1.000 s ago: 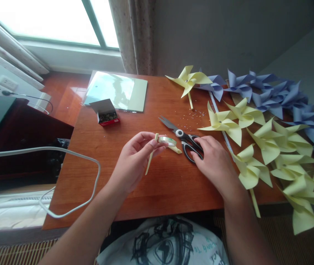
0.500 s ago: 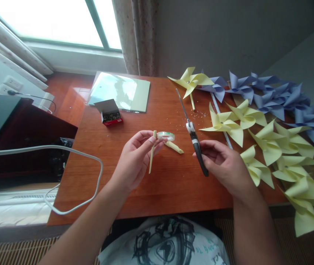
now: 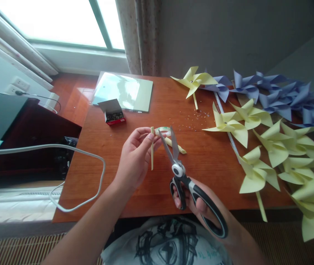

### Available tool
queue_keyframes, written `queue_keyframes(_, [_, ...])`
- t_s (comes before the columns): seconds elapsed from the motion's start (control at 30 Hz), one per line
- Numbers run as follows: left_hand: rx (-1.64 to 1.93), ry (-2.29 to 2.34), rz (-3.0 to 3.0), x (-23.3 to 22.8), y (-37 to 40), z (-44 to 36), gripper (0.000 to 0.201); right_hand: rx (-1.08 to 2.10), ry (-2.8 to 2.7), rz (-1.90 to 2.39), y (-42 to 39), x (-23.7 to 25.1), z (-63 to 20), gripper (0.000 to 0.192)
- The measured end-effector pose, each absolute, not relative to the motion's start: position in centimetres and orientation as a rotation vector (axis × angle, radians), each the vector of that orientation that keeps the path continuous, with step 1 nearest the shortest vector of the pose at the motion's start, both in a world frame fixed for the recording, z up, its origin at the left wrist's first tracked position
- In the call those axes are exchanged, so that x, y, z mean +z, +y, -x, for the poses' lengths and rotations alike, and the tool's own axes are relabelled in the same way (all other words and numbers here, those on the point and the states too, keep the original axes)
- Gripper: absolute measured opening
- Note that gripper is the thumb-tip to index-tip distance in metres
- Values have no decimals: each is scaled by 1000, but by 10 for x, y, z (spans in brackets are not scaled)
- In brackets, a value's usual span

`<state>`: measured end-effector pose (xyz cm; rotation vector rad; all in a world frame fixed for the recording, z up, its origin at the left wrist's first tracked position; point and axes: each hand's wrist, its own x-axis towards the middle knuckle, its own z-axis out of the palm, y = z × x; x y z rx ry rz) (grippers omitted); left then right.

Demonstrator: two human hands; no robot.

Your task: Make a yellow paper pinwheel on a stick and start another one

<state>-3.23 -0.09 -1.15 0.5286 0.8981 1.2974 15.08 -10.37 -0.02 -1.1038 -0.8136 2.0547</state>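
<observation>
A rolled paper stick [image 3: 152, 147] is being pinched upright by the left hand [image 3: 134, 160]; open scissors [image 3: 183, 176] are being gripped by the right hand [image 3: 201, 206], blades beside a tape roll [image 3: 162, 130] above the counter [image 3: 206, 173].

- Black-and-grey-handled steel scissors [image 3: 186, 184] with a white pivot disc.
- Pale yellow rolled paper stick [image 3: 152, 147].
- Clear, faintly green roll of adhesive tape [image 3: 163, 130].
- Pale yellow folded paper pinwheels [image 3: 270, 147].
- Lavender-blue folded paper pinwheels [image 3: 278, 95].
- Reddish-brown wooden table [image 3: 134, 184].
- Small red-and-white cardboard box [image 3: 112, 112] of dark pins.
- Pale green glossy sheet [image 3: 123, 91].
- White cable [image 3: 63, 147].
</observation>
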Motion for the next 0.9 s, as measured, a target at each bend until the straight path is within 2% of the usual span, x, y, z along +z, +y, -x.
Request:
queue_keyframes(0.2, [1335,903,-548,-13,0,31,20,2074,-783,1127,-110,-7,-141,53])
queue_keyframes(0.4, [1317,912,-511,-14,0,32,18,2067,-807,1157,-108,-4,-139,56])
queue_keyframes(0.6, [1289,963,-568,-12,0,33,29,2042,-766,1190,-109,-1,-139,55])
queue_keyframes(0.9, [1291,968,-587,-11,0,32,26,1989,-802,1215,-112,-2,-138,51])
